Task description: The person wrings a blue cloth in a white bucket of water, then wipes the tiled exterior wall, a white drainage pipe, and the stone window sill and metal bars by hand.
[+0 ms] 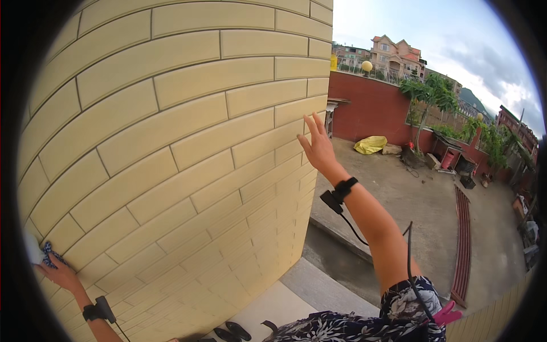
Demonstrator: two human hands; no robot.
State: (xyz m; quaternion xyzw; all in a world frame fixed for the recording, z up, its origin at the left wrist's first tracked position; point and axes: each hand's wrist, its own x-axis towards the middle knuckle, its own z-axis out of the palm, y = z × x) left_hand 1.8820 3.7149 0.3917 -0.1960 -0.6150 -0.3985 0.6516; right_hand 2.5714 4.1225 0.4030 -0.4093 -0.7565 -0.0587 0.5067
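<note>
A wall of pale yellow tiles point(192, 119) with dark joints fills the left and middle of the head view. At the far left, my left hand point(60, 273) presses a dark blue and white patterned cloth point(52, 255) against the tiles; something white and blurred lies beside it at the picture's rim. My right hand point(318, 147) is raised near the wall's right corner with its fingers spread and nothing in it; whether the fingertips touch the tiles cannot be told. Each wrist bears a black strap with a small device and a cable.
Black shoes point(233, 331) stand on the pale floor at the wall's foot. A step edge point(342, 241) drops to a concrete yard with a yellow sack point(370, 145), a long dark red corrugated strip point(463, 243) and a red boundary wall point(363, 104). A pink clip point(447, 315) hangs by my right sleeve.
</note>
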